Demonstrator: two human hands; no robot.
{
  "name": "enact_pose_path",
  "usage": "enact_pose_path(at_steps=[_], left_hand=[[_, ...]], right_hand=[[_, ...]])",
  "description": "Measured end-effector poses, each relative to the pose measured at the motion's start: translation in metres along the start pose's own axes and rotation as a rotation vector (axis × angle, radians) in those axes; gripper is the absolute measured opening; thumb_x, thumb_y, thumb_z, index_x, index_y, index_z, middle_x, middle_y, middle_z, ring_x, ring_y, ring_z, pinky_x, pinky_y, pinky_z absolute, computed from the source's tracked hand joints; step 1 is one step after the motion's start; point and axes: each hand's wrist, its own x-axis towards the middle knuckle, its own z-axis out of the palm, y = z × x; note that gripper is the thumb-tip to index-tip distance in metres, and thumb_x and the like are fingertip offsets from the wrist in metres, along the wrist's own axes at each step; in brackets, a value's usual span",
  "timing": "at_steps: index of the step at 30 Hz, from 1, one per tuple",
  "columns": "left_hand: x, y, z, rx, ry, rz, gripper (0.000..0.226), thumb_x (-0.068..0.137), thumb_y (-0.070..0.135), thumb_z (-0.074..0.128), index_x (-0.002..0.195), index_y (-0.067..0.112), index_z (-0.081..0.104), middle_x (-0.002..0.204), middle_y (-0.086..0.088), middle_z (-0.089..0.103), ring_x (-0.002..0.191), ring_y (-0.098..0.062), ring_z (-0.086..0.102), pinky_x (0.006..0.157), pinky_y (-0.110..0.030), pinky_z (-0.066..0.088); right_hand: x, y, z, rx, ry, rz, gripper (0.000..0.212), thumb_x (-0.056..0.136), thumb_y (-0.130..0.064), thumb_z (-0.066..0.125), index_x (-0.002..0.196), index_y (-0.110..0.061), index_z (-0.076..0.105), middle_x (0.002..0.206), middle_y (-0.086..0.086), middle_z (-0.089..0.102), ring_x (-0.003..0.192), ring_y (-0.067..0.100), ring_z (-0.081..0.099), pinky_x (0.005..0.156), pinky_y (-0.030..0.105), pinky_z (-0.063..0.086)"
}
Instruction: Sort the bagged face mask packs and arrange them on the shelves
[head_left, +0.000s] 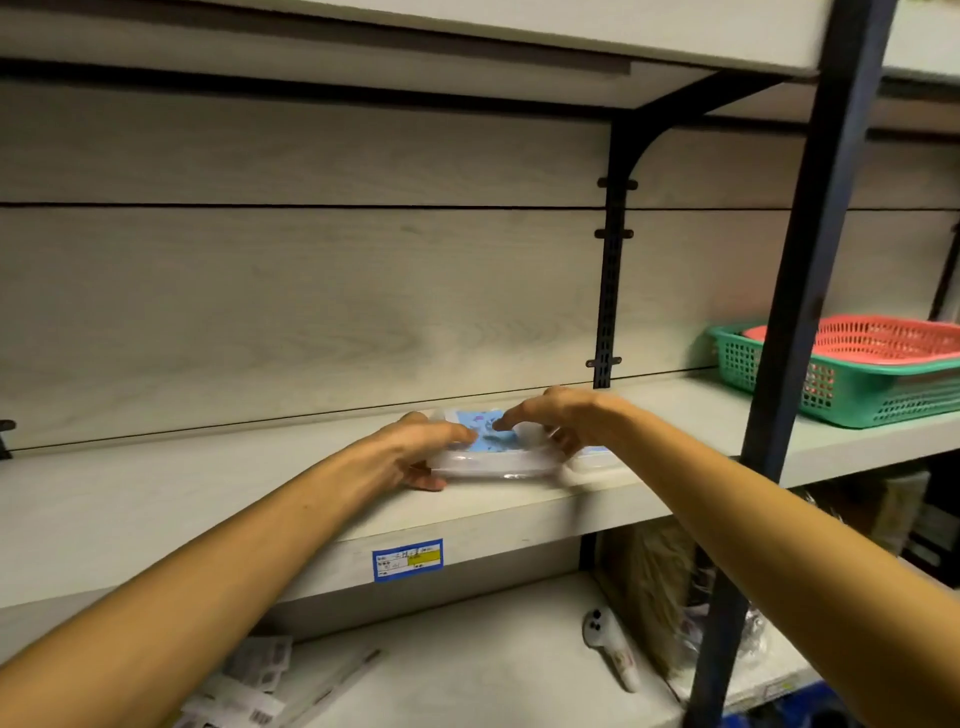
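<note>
Clear plastic bagged face mask pack (496, 451), blue-printed on top, lies near the front edge of the pale wooden shelf (156, 499), gripped at both ends by the left hand (415, 447) and right hand (556, 421), fingers curled around it.

- The face mask pack (493, 441) lies flat on the middle shelf (156, 499), near its front edge: a clear plastic bag over a blue printed sheet (the print is too blurred to read).
- My left hand (415, 447) holds its left end, my right hand (550, 421) its right end, fingers curled over the top.
</note>
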Motion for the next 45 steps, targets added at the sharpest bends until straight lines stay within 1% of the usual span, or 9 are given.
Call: enact_pose_path(at_steps=[6, 9, 12, 18, 24, 29, 36, 41, 45], left_hand=[[-0.008, 0.003, -0.007, 0.325, -0.1, 0.07, 0.043, 0.07, 0.025, 0.092, 0.091, 0.025, 0.054, 0.099, 0.001, 0.063, 0.087, -0.014, 0.062, 0.064, -0.026, 0.06], [-0.008, 0.003, 0.0, 0.487, -0.067, 0.136, 0.048, 0.066, 0.017, 0.094, 0.098, 0.019, 0.059, 0.098, -0.002, 0.067, 0.08, -0.015, 0.065, 0.062, -0.025, 0.06], [-0.009, 0.008, 0.004, 0.548, -0.026, 0.125, 0.056, 0.063, 0.019, 0.096, 0.106, 0.012, 0.062, 0.102, -0.009, 0.072, 0.08, -0.021, 0.068, 0.069, -0.033, 0.063], [-0.013, 0.011, 0.007, 0.548, 0.019, 0.117, 0.056, 0.064, 0.029, 0.095, 0.104, 0.015, 0.058, 0.103, -0.01, 0.069, 0.087, -0.023, 0.072, 0.064, -0.034, 0.063], [-0.018, 0.011, 0.003, 0.538, 0.019, 0.084, 0.058, 0.073, 0.036, 0.089, 0.112, 0.011, 0.056, 0.102, -0.008, 0.066, 0.08, -0.02, 0.071, 0.058, -0.03, 0.062], [-0.015, 0.001, 0.005, 0.677, 0.073, 0.141, 0.068, 0.07, 0.051, 0.086, 0.12, 0.022, 0.049, 0.105, -0.002, 0.062, 0.09, -0.022, 0.069, 0.07, -0.039, 0.064], [-0.01, -0.013, 0.003, 0.83, 0.155, 0.206, 0.096, 0.064, 0.071, 0.078, 0.14, 0.027, 0.04, 0.102, 0.013, 0.054, 0.09, -0.011, 0.057, 0.067, -0.03, 0.048], [-0.007, -0.008, -0.002, 0.729, 0.045, 0.168, 0.111, 0.053, 0.081, 0.074, 0.145, 0.03, 0.039, 0.116, 0.012, 0.054, 0.101, -0.014, 0.055, 0.077, -0.026, 0.041], [0.006, -0.001, 0.003, 0.664, 0.141, 0.25, 0.081, 0.09, 0.06, 0.06, 0.154, 0.019, 0.032, 0.153, -0.006, 0.043, 0.126, -0.024, 0.048, 0.1, -0.035, 0.041]], right_hand=[[-0.024, 0.001, -0.018, -0.061, -0.219, -0.087, 0.085, 0.072, -0.024, 0.09, 0.139, -0.008, 0.042, 0.129, 0.009, 0.053, 0.118, 0.032, 0.056, 0.085, 0.042, 0.061], [-0.03, 0.002, -0.011, -0.176, -0.225, -0.143, 0.093, 0.071, -0.02, 0.09, 0.146, -0.005, 0.038, 0.111, -0.001, 0.052, 0.111, 0.026, 0.054, 0.081, 0.036, 0.06], [-0.029, -0.001, -0.003, -0.349, -0.157, -0.206, 0.088, 0.067, -0.026, 0.093, 0.139, -0.003, 0.047, 0.124, 0.001, 0.053, 0.105, 0.023, 0.056, 0.086, 0.034, 0.06], [-0.019, -0.001, 0.0, -0.532, -0.137, -0.237, 0.053, 0.065, -0.031, 0.094, 0.096, -0.012, 0.055, 0.098, -0.004, 0.054, 0.082, 0.012, 0.058, 0.053, 0.021, 0.056], [-0.013, -0.002, -0.002, -0.477, -0.147, -0.271, 0.09, 0.069, -0.025, 0.092, 0.141, -0.008, 0.041, 0.135, 0.005, 0.046, 0.107, 0.024, 0.058, 0.072, 0.031, 0.062], [-0.013, -0.001, 0.0, -0.548, -0.149, -0.319, 0.091, 0.072, -0.024, 0.09, 0.145, -0.005, 0.039, 0.142, 0.01, 0.048, 0.112, 0.028, 0.062, 0.083, 0.034, 0.061], [-0.008, 0.008, -0.001, -0.682, -0.103, -0.357, 0.079, 0.077, -0.039, 0.084, 0.14, -0.011, 0.044, 0.134, 0.005, 0.053, 0.103, 0.022, 0.059, 0.056, 0.018, 0.043], [-0.011, 0.005, -0.016, -0.669, -0.153, -0.318, 0.093, 0.073, -0.059, 0.077, 0.146, -0.014, 0.041, 0.142, 0.004, 0.05, 0.129, 0.027, 0.052, 0.107, 0.039, 0.044], [0.004, 0.0, -0.005, -0.467, -0.005, -0.443, 0.061, 0.095, -0.041, 0.054, 0.146, -0.01, 0.045, 0.15, 0.013, 0.047, 0.133, 0.03, 0.047, 0.108, 0.036, 0.039]])
